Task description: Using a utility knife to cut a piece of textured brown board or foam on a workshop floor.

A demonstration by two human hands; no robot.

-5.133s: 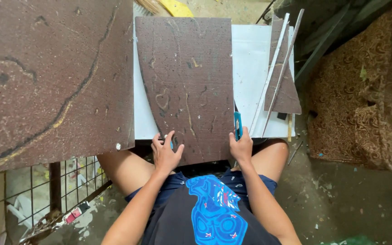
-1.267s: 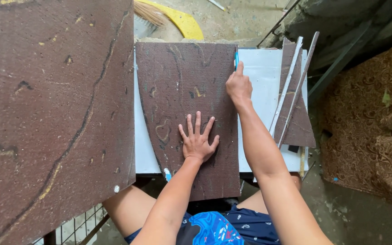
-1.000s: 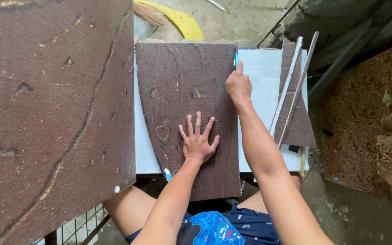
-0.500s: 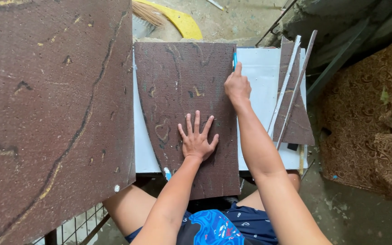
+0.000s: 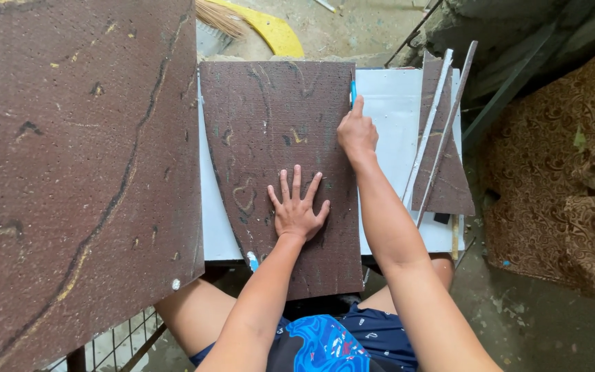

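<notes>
Big sheet, far left: a large brown speckled sheet [image 5: 77, 172] fills the left side, apart from both hands and overlapping the left edge of the white table [image 5: 394, 103].
Work piece: a smaller brown sheet [image 5: 277, 124] lies flat on the white table in the middle, its near end hanging over the table's near edge above the person's lap.
Left hand: the left hand [image 5: 297, 210] is spread wide, fingers apart, palm pressed flat on the near-middle of the work piece, pinning it down.
Right hand: the right hand [image 5: 356, 131] is closed around a blue cutter [image 5: 353, 89] at the sheet's right edge, towards the far end.
Progress: judging by the cutter's place close to the far corner, the run along the right edge looks either barely begun or almost finished; I cannot tell which, as no cut line shows.
Offcuts, right: narrow brown strips [image 5: 442, 165] lie on the table's right part, which suggests some trimming is done.
</notes>
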